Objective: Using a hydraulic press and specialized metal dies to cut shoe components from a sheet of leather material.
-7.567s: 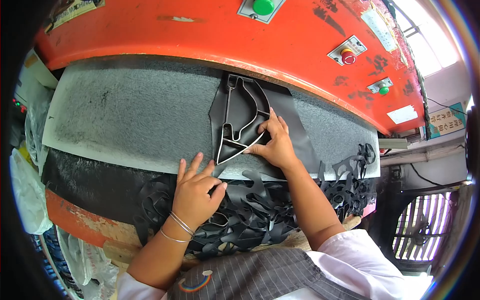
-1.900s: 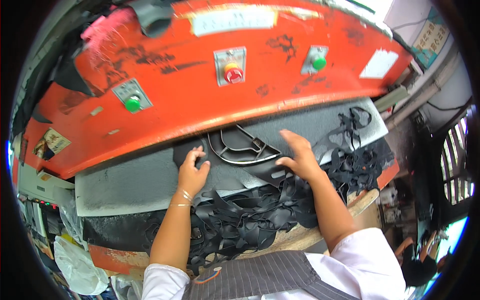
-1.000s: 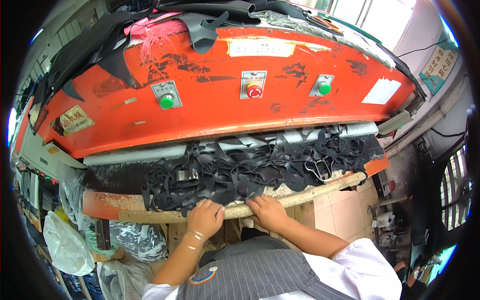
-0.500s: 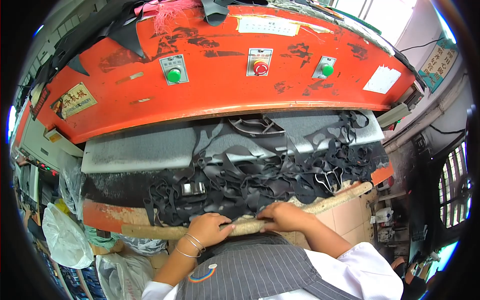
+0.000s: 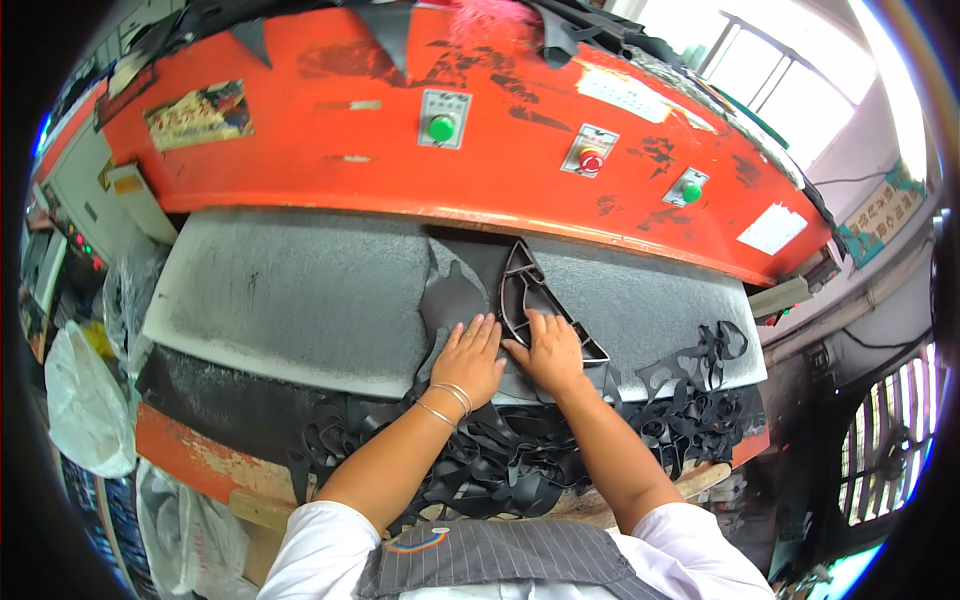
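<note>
A dark metal cutting die (image 5: 530, 300), a curved frame with inner bars, lies on a black sheet (image 5: 455, 295) spread over the grey cutting pad (image 5: 300, 290) of a big orange press. My right hand (image 5: 550, 350) rests on the die's near edge, fingers spread over the frame. Just left of the die, my left hand (image 5: 468, 355), with thin bangles at the wrist, presses flat on the black sheet. Neither hand lifts anything.
The orange press head (image 5: 400, 150) overhangs the pad, carrying green buttons (image 5: 441, 128) and a red button (image 5: 591, 161). A heap of black cut-out scraps (image 5: 560, 450) hangs over the pad's front edge. White plastic bags (image 5: 85, 400) sit at the left.
Both hands have come up from the wooden front edge onto the pad. The die now lies under my right hand, and my view has turned toward the pad's middle.
</note>
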A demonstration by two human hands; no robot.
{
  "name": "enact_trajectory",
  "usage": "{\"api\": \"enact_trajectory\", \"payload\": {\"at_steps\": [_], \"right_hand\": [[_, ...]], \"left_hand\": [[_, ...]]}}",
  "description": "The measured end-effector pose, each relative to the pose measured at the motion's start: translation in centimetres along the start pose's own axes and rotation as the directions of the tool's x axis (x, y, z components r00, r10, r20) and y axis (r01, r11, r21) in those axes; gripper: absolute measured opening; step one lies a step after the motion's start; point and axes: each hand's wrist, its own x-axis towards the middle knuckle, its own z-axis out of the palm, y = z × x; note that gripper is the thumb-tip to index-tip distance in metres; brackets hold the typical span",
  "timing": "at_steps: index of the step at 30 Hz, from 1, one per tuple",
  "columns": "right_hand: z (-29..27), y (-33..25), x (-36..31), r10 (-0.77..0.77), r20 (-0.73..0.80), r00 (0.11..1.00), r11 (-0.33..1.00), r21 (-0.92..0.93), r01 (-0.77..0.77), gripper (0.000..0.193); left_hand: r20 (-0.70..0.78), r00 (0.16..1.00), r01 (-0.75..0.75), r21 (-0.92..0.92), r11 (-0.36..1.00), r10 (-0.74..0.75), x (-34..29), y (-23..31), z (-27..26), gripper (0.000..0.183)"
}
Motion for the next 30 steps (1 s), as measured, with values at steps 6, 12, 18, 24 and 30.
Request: {"api": "enact_trajectory", "payload": {"at_steps": [6,12,18,24,30], "right_hand": [[-6.0,6.4,1.8,0.424,-0.003,0.906,0.605,0.745,-0.281,0.035],[-14.2,12.3,-5.6,0.658,0.040,0.752,0.185,0.959,-0.213,0.045],[-14.6,10.6,-10.7,0.695,0.019,0.718,0.192,0.958,-0.211,0.044],[-13.6,7.6,-13.6,0.486,0.009,0.874,0.303,0.936,-0.178,0.023],[-15.1,7.2,-14.8,0.158,0.066,0.985,0.280,0.954,-0.109,0.023]], "left_hand": [[0.072,0.996,0.053,-0.009,0.999,-0.052,0.2,0.0,-0.7,0.060],[0.132,0.989,0.063,-0.010,0.998,-0.061,0.4,0.3,-1.2,0.060],[-0.075,0.987,0.089,-0.488,0.868,-0.143,0.2,5.2,-3.3,0.041],[0.105,0.994,0.105,-0.994,-0.020,0.014,0.9,19.3,-1.9,0.056],[0.151,0.965,0.160,-0.987,0.025,-0.214,-1.4,22.6,-2.6,0.042]]}}
